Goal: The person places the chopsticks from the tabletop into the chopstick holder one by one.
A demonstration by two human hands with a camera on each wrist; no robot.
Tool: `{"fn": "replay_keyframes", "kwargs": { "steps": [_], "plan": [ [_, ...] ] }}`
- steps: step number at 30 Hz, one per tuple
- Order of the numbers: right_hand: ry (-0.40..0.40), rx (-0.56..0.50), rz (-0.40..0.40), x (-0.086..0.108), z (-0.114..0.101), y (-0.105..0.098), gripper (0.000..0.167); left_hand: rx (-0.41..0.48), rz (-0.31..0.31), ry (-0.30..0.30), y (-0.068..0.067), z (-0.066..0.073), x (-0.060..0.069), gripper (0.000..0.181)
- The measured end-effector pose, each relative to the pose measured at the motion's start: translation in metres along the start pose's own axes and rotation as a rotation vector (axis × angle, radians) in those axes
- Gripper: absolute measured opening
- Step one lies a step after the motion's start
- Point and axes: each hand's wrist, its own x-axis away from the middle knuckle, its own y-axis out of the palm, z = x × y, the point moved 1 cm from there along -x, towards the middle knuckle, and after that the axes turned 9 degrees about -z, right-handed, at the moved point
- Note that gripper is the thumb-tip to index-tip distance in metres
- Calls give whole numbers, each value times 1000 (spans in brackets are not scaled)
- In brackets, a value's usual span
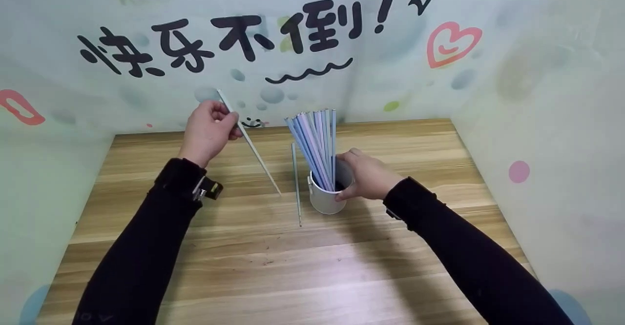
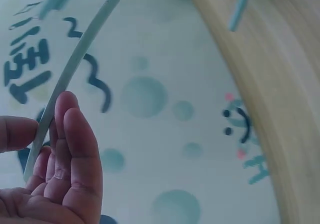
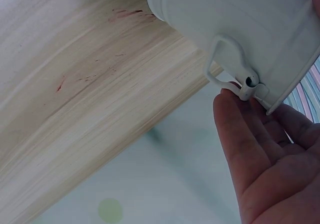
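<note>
My left hand (image 1: pixel 207 129) pinches a slim pale green pencil (image 1: pixel 253 148) near its upper end, between thumb and fingers. The pencil slants down to the right above the table; the left wrist view shows thumb and fingertips on either side of it. With my right hand (image 1: pixel 368 174) I grip the rim and side of a small white pail (image 1: pixel 326 203), whose looped ear (image 3: pixel 220 59) lies by my fingertips in the right wrist view. A bundle of blue, lilac and green pencils (image 1: pixel 315 144) leans left inside the pail. Another pale green pencil (image 1: pixel 296 183) lies on the table just left of it.
The wood-grain table (image 1: pixel 234 266) ends at a printed backdrop (image 1: pixel 254 81) behind and on both sides. Small dark reddish specks (image 1: pixel 268 261) lie on the tabletop in front of the pail.
</note>
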Motion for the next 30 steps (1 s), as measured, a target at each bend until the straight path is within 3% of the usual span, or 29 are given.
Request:
{"fn": "replay_keyframes", "kwargs": {
  "steps": [11, 22, 30],
  "plan": [
    [25, -9, -7, 0, -1, -1, 98, 120, 27, 105, 6, 25, 4, 12],
    [32, -18, -8, 1, -3, 0, 99, 169, 17, 155, 21, 36, 2, 11],
    [-20, -19, 11, 0, 0, 1, 93, 203, -10, 174, 33, 37, 0, 11]
  ]
}}
